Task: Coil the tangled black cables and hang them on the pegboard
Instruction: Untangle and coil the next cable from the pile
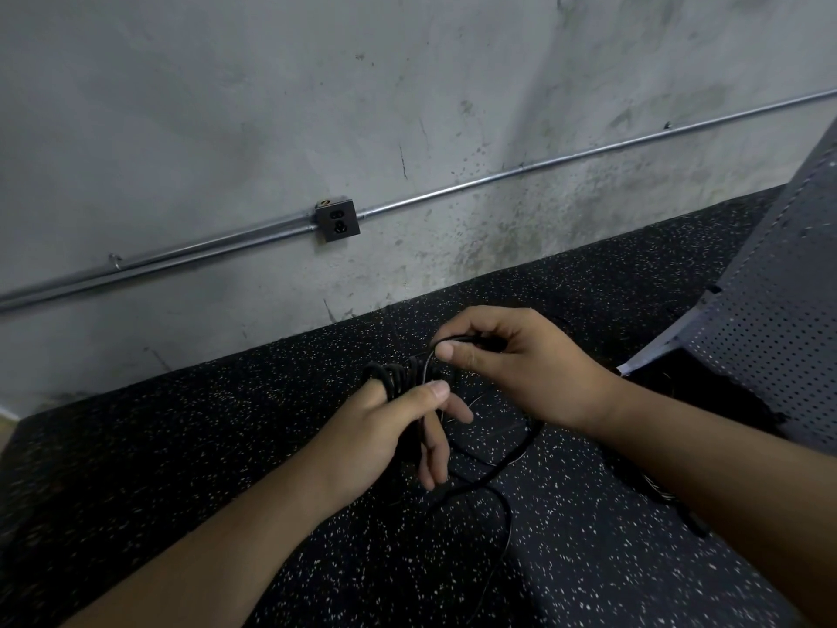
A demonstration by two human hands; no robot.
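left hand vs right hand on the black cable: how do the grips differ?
1. The left hand carries several loops of the thin black cable, thumb pressed over them; the right hand pinches one strand between thumb and forefinger.
2. The left hand's lower fingers stick out straight; the right hand's fingers are all curled.
Shared: both hold the same cable above the speckled black surface.

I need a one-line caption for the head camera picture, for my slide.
Left hand holds a coil of black cable while the right hand pinches a strand of it, beside a grey pegboard.
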